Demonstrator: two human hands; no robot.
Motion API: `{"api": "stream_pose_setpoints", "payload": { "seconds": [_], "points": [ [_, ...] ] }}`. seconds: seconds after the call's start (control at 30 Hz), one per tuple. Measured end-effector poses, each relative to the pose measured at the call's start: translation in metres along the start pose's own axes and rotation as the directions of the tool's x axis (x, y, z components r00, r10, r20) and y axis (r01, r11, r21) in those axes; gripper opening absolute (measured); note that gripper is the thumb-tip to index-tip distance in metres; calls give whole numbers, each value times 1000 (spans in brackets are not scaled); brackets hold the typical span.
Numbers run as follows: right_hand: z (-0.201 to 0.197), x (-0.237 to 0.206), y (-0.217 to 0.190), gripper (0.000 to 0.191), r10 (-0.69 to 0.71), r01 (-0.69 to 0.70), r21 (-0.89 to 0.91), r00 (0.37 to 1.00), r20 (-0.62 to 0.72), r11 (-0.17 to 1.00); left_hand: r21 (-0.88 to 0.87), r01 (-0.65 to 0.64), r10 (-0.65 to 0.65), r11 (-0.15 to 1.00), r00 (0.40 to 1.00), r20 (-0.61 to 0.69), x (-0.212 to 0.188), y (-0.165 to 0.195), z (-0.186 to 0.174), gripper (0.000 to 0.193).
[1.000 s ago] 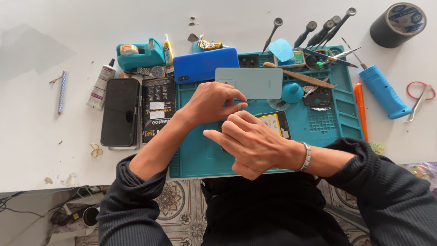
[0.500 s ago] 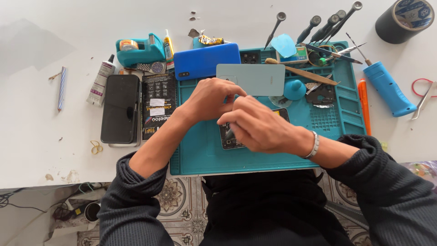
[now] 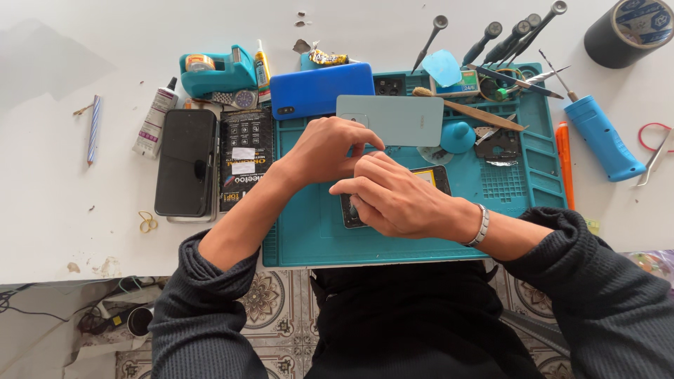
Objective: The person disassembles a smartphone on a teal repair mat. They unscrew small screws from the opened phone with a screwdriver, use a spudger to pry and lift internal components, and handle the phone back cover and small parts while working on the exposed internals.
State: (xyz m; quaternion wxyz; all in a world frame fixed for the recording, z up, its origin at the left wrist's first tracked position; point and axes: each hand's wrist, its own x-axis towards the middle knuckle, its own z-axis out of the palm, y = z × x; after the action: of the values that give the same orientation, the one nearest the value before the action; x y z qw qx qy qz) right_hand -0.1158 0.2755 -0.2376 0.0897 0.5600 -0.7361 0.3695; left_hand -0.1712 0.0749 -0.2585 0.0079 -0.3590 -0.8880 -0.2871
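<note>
Teal silicone repair mat [image 3: 309, 238] is crowded. Opened dark phone [image 3: 393, 200] sits at its centre, right hand [image 3: 404, 203] clamped over it, left hand [image 3: 326, 149] at 11 o'clock, fingers curled, grip unclear. A slip could knock the pale-green back cover [image 3: 397, 119] at 12.

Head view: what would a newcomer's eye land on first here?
Both hands meet mid-mat: the right hand lies over an opened phone on the teal work mat, the left hand beside it. Behind them lie a pale green back cover and a blue phone.
</note>
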Motion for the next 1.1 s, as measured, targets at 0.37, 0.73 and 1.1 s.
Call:
{"api": "stream_pose_setpoints", "payload": {
  "seconds": [0.37,0.73,1.1],
  "points": [
    [-17,-29,13,38,4,-4,-29,1000,-16,1000,-34,3,-4,999,999,-40,22,0,35,19],
    [-19,-12,30,33,-67,59,-77,991,-117,995,-57,12,-14,998,1000,-26,29,-14,27,18],
    [-64,-22,41,18,18,-103,-248,947,-321,963,-35,-68,63,997,990,-126,19,14,20,13]
  ]
}}
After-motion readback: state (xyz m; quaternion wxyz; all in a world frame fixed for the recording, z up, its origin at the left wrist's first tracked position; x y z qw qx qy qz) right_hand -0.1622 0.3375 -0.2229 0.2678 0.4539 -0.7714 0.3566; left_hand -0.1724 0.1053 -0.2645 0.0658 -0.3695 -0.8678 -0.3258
